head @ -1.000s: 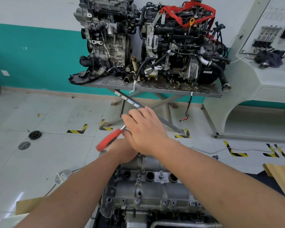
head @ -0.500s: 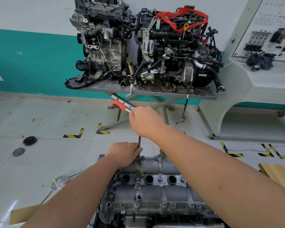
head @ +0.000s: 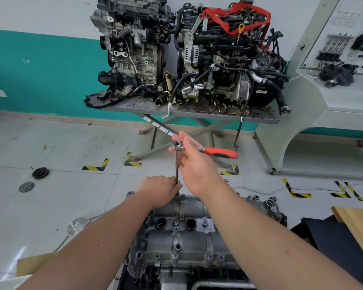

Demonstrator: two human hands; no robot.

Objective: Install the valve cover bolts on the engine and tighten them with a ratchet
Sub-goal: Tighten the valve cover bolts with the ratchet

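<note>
Two hands worked the ratchet [head: 205, 150] above the valve cover [head: 189, 235]. The right hand [head: 194, 164] had its fingers and thumb pinched on the chrome ratchet head, with the red handle [head: 221, 153] projecting to the right of the head, roughly level. The left hand [head: 160, 190] had its fingers curled around the lower end of the extension bar [head: 176, 164], which ran nearly upright from the ratchet head down to the far edge of the valve cover. The socket and the bolt beneath it were hidden by the left hand. The valve cover sat on the engine directly below both forearms; several bolts [head: 174, 255] were visible seated along its near flange. Beyond the valve cover, two other engines [head: 197, 55] stood on a metal table [head: 197, 114] against the teal wall.
</note>
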